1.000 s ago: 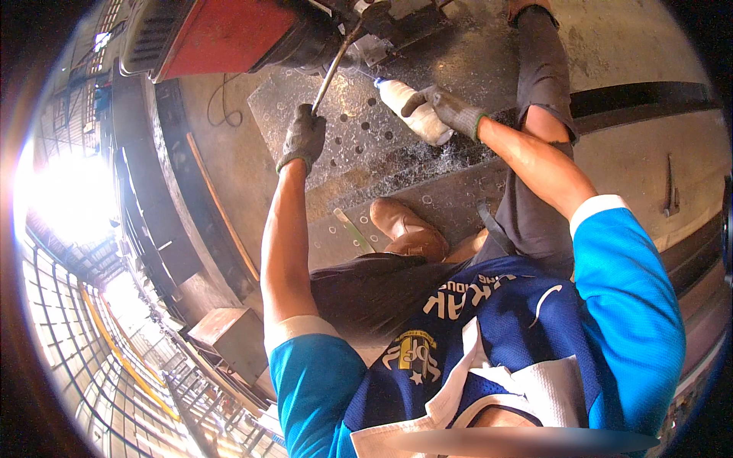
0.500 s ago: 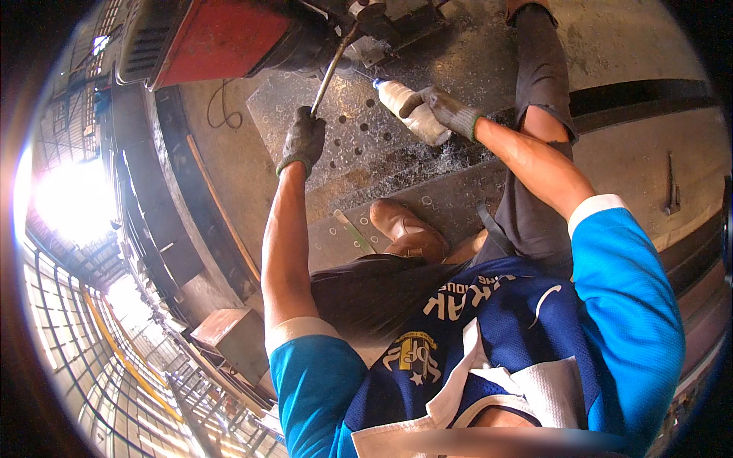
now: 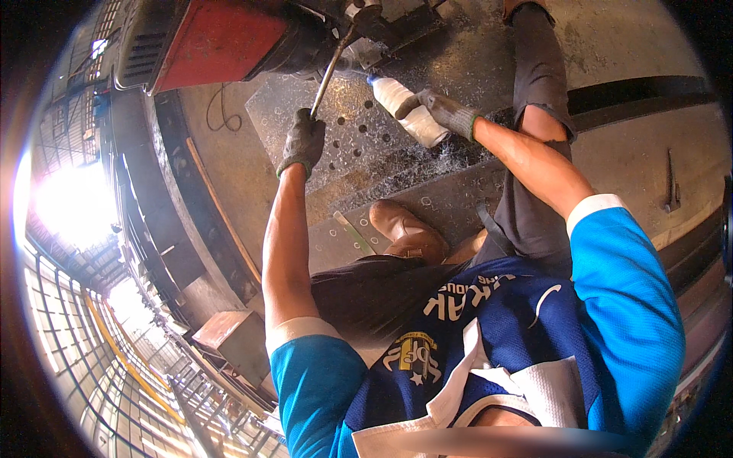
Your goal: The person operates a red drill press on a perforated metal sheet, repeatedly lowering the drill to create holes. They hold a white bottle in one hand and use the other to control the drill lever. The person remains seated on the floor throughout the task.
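Observation:
Wearing a dark work glove, my left hand [image 3: 303,141] is closed round the lower end of a long metal lever [image 3: 330,72]. The lever rises to the hub of a red and black machine [image 3: 217,42], which looks like a drill. In my right hand [image 3: 450,112], also gloved, is a whitish plastic squeeze bottle [image 3: 424,127] with a blue cap, gripped round its middle. The bottle tilts with its cap toward the machine's working end, just above a steel plate [image 3: 355,107] with rows of holes. Metal shavings lie around the plate.
My brown boot [image 3: 405,229] rests on a marked flat steel piece close to the plate. A dark steel beam [image 3: 641,93] runs off to the right, and a thin metal tool [image 3: 671,183] lies on the floor there. A metal box [image 3: 229,336] stands at the left.
The bottle and my right hand have shifted slightly left and up, bringing the blue cap closer to the machine. My left hand stays on the lever, nearly unmoved.

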